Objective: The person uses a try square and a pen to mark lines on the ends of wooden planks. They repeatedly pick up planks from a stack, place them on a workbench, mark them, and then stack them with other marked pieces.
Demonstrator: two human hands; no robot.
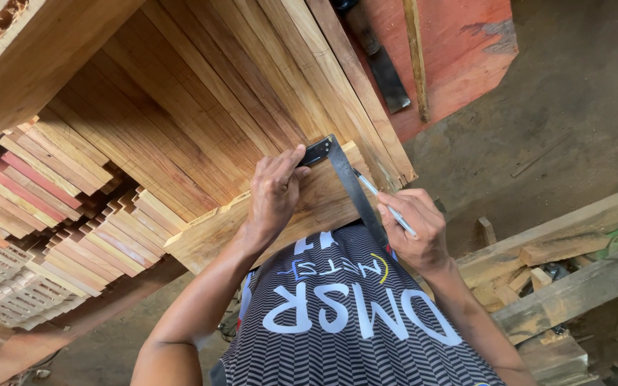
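- A broad stack of long wooden boards [202, 100] fills the upper left of the view, its planks running from the top edge down toward the person — it carries the work.
- Beside it on the left, a pile of shorter wooden slats [59, 207] shows its cut ends, some reddish, some pale.
- A red panel [459, 43] leans past the stack's far right corner, with a thin wooden strip and a dark bar against it.
- Rough timber offcuts [574, 250] lie on the dirt floor at the right.
- The top plank [309, 207] lies across the near edge of the stack, in front of the person's patterned shirt.
- The left hand [275, 189] lies flat on that plank, fingers spread a little, its fingertips pressing the short dark arm of the square.
- The right hand [416, 229] is closed around a pen, just beside the square's long blade at the plank's right end.
- The metal try square [345, 175] sits on the plank — its corner points away from the person, and its long blade runs back toward the shirt.
- The pen [388, 207] is pale and slim, with its tip touching the plank against the blade's right edge.
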